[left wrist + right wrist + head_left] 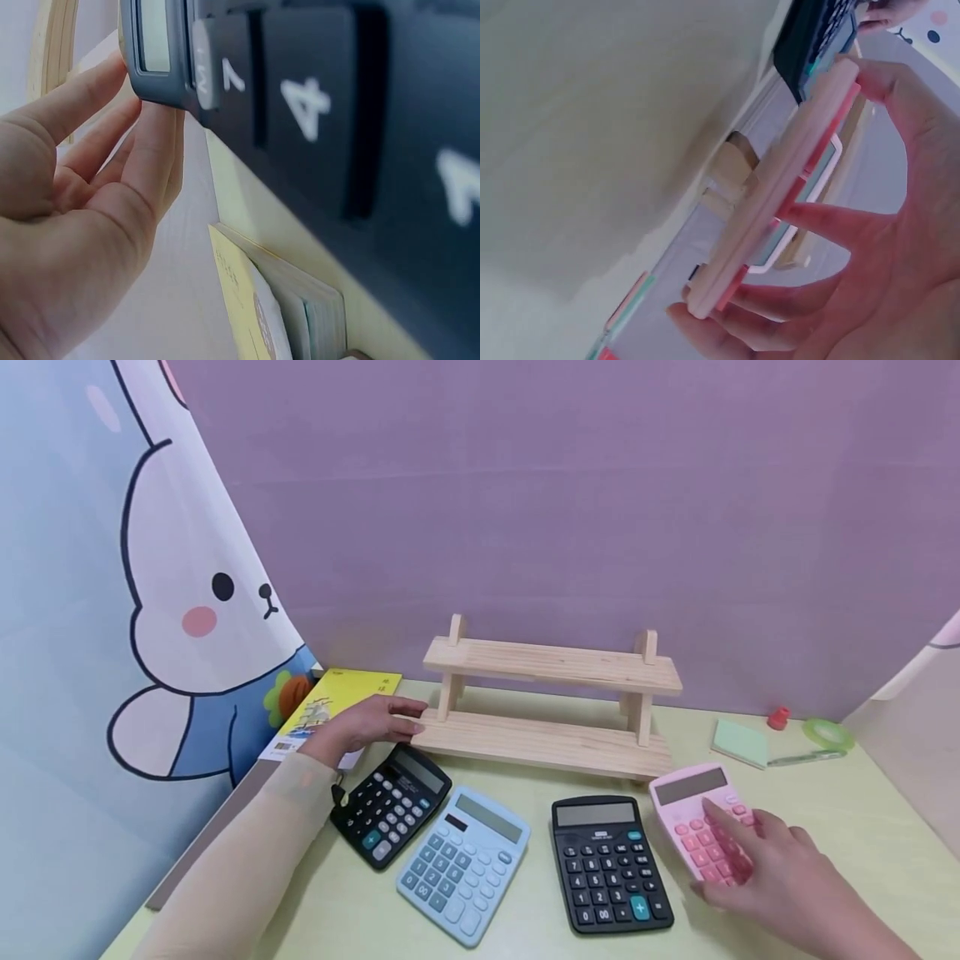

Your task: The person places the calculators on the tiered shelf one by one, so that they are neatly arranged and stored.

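My right hand (780, 868) grips a pink calculator (686, 806) by its two long edges. The right wrist view shows the thumb on one edge, a finger on the keys and other fingers at the opposite edge; the pink calculator (780, 187) is edge-on and raised off the table. My left hand (375, 722) touches the left end of a two-tier wooden shelf (540, 743), its fingers fairly straight. Just below that hand lies a black calculator (390, 806), close up in the left wrist view. A blue calculator (465, 864) and another black calculator (611, 864) lie in front of the shelf.
A yellow book (337, 693) lies beneath my left forearm. At the right back are a green notepad (740, 742), a pen (806, 758), a small red object (778, 718) and a roll of green tape (828, 735). A purple cloth (570, 527) hangs behind the shelf.
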Demonstrator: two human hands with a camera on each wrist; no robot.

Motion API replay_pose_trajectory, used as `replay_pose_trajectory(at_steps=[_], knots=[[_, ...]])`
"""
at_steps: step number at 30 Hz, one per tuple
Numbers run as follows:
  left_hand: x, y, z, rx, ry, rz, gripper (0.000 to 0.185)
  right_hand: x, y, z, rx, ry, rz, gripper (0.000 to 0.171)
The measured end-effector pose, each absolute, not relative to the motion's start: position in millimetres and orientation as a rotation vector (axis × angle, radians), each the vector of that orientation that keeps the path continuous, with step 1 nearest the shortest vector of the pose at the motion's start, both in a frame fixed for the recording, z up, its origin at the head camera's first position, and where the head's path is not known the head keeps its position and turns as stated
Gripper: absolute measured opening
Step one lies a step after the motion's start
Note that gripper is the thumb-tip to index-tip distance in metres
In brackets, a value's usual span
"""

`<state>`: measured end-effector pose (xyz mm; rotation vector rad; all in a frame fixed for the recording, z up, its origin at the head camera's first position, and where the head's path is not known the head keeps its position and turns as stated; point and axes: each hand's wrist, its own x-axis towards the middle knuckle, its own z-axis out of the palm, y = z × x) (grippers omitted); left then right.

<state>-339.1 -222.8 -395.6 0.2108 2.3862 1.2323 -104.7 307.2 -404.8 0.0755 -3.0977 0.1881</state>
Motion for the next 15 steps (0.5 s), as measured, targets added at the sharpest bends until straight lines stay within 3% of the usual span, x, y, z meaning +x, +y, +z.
replay_pose_trajectory(at_steps=[15], knots=[[-336.7,-220.6,-393.9,0.206,2.407,1.216,0.065,-125.0,262.0,-364.2,0.177,-2.899,0.311,0.103]])
